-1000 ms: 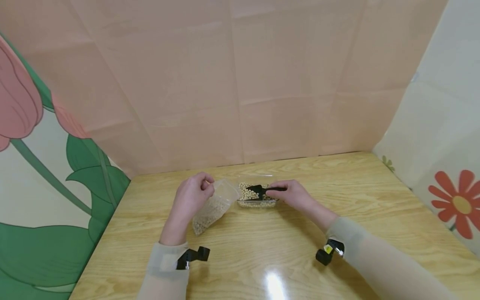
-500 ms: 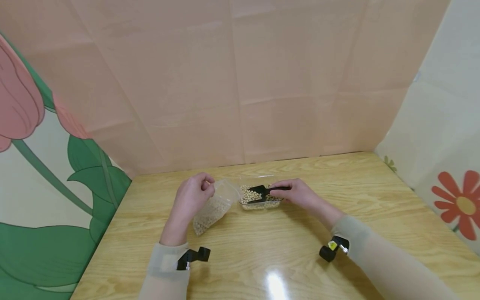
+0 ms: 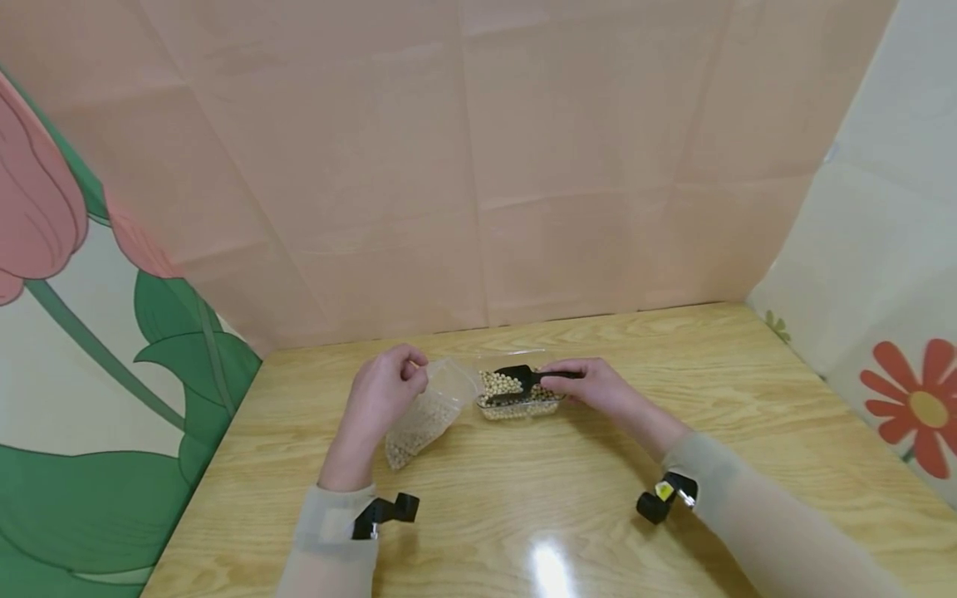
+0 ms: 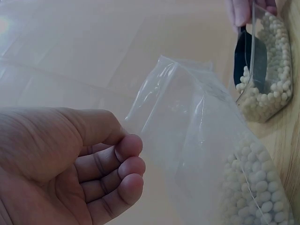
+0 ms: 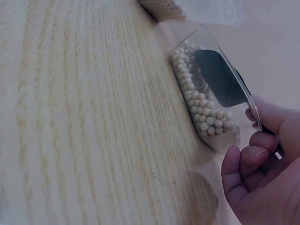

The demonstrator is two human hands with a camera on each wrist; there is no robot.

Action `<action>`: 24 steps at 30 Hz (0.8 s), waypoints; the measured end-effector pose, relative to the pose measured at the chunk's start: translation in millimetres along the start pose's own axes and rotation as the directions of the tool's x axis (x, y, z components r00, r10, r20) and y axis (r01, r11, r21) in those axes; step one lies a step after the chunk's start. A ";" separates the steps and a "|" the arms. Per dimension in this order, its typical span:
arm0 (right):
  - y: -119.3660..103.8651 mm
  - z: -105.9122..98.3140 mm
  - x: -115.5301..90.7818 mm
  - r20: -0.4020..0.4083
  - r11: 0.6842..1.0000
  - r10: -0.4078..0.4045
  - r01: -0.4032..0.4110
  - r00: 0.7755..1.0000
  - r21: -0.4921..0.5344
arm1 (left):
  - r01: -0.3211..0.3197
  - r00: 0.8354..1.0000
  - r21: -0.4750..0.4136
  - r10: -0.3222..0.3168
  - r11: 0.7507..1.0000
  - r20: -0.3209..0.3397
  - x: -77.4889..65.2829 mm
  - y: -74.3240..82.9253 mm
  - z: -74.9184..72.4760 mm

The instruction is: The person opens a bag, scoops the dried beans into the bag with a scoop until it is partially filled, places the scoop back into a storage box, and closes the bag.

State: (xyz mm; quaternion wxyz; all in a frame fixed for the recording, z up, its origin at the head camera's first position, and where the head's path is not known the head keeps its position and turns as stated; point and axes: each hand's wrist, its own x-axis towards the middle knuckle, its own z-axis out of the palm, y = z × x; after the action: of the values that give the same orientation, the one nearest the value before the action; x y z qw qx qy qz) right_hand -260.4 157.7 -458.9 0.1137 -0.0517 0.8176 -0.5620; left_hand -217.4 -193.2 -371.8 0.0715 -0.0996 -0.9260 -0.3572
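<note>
Between thumb and forefinger my left hand [image 3: 380, 389] pinches the top edge of a clear plastic bag [image 4: 180, 110]. Pale round beans [image 4: 258, 187] fill the bag's lower part, and its mouth leans right toward a clear plastic box. My right hand [image 3: 598, 389] grips the handle of a small black scoop [image 3: 517, 375], whose blade is inside the box [image 5: 225, 54]. Beans lie on the scoop's left end, and more beans [image 5: 206, 112] cover the box's bottom. In the right wrist view the box wall stands before the blade, and the handle is mostly hidden by fingers.
The wood-grain table [image 3: 478, 515] runs back to a pinkish covered wall [image 3: 478, 166]. Flower-printed panels stand at the left [image 3: 67, 374] and right [image 3: 882, 274]. Each forearm carries a small black wrist camera.
The right hand, scoop and box have shifted slightly right, and the blade has risen a little with beans on it. My left hand and the bag have stayed almost still.
</note>
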 end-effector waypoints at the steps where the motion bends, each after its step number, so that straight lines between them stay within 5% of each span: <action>1: 0.6 -0.3 -0.3 -0.001 1.000 -0.005 0.005 1.000 0.009 | 0.001 1.000 -0.001 -0.001 1.000 0.000 0.1 0.0 0.0; 24: -0.6 -10.1 -15.4 -0.017 0.990 -0.031 0.033 0.999 0.137 | -0.011 1.000 -0.003 0.011 1.000 0.007 0.7 -1.9 1.2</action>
State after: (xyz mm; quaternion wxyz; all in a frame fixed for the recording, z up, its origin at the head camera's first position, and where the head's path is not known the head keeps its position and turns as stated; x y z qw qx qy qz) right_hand -247.9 169.8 -452.9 0.1020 -0.0528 0.7768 -0.6192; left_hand -218.5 -193.7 -373.8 0.0702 -0.1059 -0.9251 -0.3579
